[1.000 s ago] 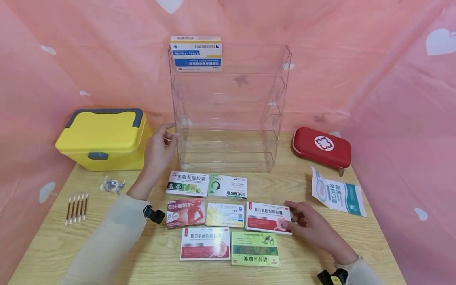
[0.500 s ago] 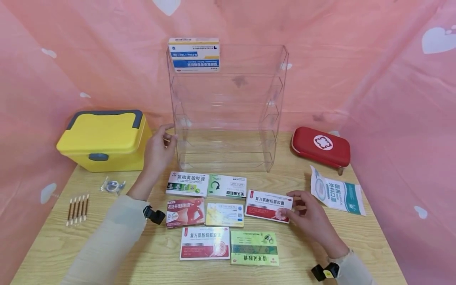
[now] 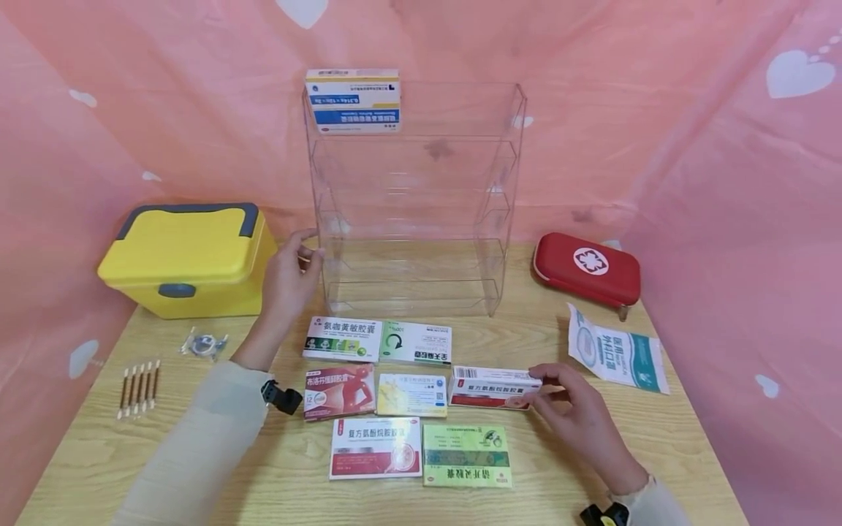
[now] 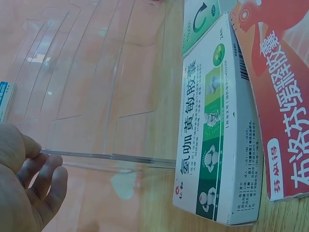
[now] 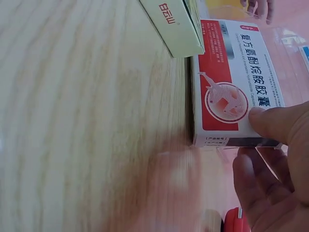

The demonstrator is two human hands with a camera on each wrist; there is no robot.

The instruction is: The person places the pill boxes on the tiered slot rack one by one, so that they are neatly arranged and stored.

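Observation:
My left hand (image 3: 289, 281) pinches the left side edge of a clear acrylic tiered rack (image 3: 413, 294), as the panel edge (image 4: 104, 155) between thumb and fingers shows in the left wrist view. My right hand (image 3: 575, 416) holds a red-and-white medicine box (image 3: 490, 389) by its right end, thumb on the printed face. The box is tipped up on its long edge, right of a yellow-and-white box (image 3: 411, 395). A blue-and-white medicine box (image 3: 356, 109) stands at the left of the rack's top tier.
Flat nearby lie a white-green box (image 3: 342, 338), a green-white box (image 3: 416, 342), a pink box (image 3: 339, 392), another red-and-white box (image 3: 376, 448) and a lime-green box (image 3: 467, 456). A yellow case (image 3: 184, 256), cotton swabs (image 3: 139, 389), red pouch (image 3: 585, 269) and mask packet (image 3: 618, 349) flank them.
My right hand has raised the red-and-white box slightly away from me and tilted it up from lying flat, so its long side now shows. My left hand stays on the rack's edge.

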